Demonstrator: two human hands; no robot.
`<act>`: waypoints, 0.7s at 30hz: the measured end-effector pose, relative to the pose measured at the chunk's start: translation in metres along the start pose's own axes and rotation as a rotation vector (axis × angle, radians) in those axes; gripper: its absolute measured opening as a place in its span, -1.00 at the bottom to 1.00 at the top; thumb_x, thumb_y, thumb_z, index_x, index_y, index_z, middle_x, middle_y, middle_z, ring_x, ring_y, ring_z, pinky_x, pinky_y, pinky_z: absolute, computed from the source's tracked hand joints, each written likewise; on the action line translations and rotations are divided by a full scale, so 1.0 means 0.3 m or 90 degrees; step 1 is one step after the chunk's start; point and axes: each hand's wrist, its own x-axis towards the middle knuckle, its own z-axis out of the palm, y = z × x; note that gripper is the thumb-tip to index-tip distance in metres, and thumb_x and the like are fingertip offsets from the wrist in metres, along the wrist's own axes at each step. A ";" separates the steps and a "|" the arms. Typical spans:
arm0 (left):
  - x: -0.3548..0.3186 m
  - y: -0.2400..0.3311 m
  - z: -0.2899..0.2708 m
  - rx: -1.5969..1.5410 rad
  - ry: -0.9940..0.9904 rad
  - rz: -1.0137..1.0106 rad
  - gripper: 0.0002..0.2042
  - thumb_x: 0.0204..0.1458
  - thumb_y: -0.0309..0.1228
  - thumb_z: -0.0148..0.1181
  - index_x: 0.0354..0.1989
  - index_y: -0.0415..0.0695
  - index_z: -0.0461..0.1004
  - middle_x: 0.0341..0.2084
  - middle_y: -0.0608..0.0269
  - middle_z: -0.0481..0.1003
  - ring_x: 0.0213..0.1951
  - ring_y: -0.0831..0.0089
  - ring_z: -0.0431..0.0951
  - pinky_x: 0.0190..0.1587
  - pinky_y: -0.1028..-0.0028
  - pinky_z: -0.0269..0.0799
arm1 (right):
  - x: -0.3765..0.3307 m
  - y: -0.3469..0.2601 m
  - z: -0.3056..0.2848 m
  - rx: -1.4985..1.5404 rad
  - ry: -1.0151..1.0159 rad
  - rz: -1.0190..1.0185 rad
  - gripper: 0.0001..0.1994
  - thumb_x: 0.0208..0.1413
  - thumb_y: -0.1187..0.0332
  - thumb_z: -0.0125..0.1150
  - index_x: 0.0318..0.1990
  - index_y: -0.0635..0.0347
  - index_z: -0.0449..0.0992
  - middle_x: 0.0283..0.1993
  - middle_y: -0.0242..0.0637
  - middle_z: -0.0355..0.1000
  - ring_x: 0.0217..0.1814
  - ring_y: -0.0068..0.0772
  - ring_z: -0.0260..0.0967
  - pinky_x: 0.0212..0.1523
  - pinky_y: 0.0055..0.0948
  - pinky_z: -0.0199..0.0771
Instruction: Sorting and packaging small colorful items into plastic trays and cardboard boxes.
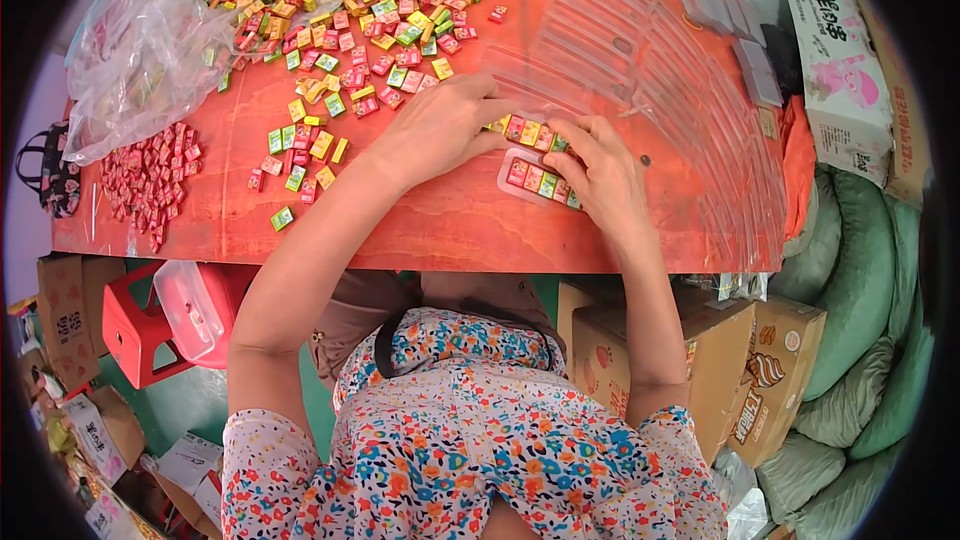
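Observation:
A row of small candy boxes (527, 131), red, yellow and green, spans the space between my two hands. My left hand (452, 124) pinches its left end, thumb and fingers curved around it. At the other end, my right hand (603, 172) has its fingers bent over the last boxes. Just below, nearer to me, lies a clear plastic tray (507, 183) with a similar row of boxes inside. My right hand partly hides that tray's right end. Whether the upper row also sits in a tray is hard to make out.
Loose candy boxes (385, 35) pile up at the far left, near a clear plastic bag (150, 65). Smaller red pieces (150, 180) lie at the left. Clear empty trays (690, 120) cover the red table's (420, 240) right side. Cartons (835, 70) stand beyond its right edge.

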 end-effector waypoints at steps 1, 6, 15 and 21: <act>-0.005 -0.006 -0.002 -0.017 0.013 0.006 -0.63 -0.02 -0.31 0.35 -0.02 -0.14 0.56 -0.17 0.10 0.52 -0.19 0.12 0.56 -0.16 0.24 0.51 | 0.001 -0.002 -0.010 -0.011 0.003 0.001 -0.67 0.05 0.29 0.34 -0.01 0.12 0.56 -0.08 -0.20 0.44 -0.07 -0.13 0.47 -0.15 -0.20 0.50; -0.068 -0.004 0.020 0.062 0.077 0.019 -0.39 -0.03 -0.11 0.34 0.17 -0.17 0.41 0.10 0.04 0.43 0.08 0.07 0.46 0.10 0.19 0.41 | -0.010 -0.001 -0.034 -0.089 0.033 -0.007 -0.65 0.03 0.26 0.36 -0.02 0.14 0.57 -0.05 -0.21 0.45 -0.04 -0.13 0.46 -0.11 -0.20 0.49; -0.131 0.034 0.072 0.160 -0.006 0.034 -0.03 -0.05 0.25 0.15 0.34 -0.35 0.13 0.37 -0.13 0.12 0.44 0.05 0.03 0.45 0.14 -0.07 | -0.048 -0.003 0.034 -0.157 -0.148 -0.106 -0.26 0.22 -0.07 0.07 0.38 0.29 0.14 0.48 -0.02 0.02 0.54 -0.08 -0.06 0.49 -0.01 -0.15; -0.147 0.062 0.115 0.158 0.030 -0.005 -0.02 -0.03 0.29 0.08 0.36 -0.34 0.10 0.37 -0.11 0.12 0.43 0.06 0.06 0.46 0.15 -0.13 | -0.072 -0.003 0.026 -0.193 -0.196 -0.097 -0.19 0.23 -0.10 0.03 0.45 0.26 -0.01 0.53 -0.02 -0.08 0.59 -0.07 -0.19 0.51 0.04 -0.29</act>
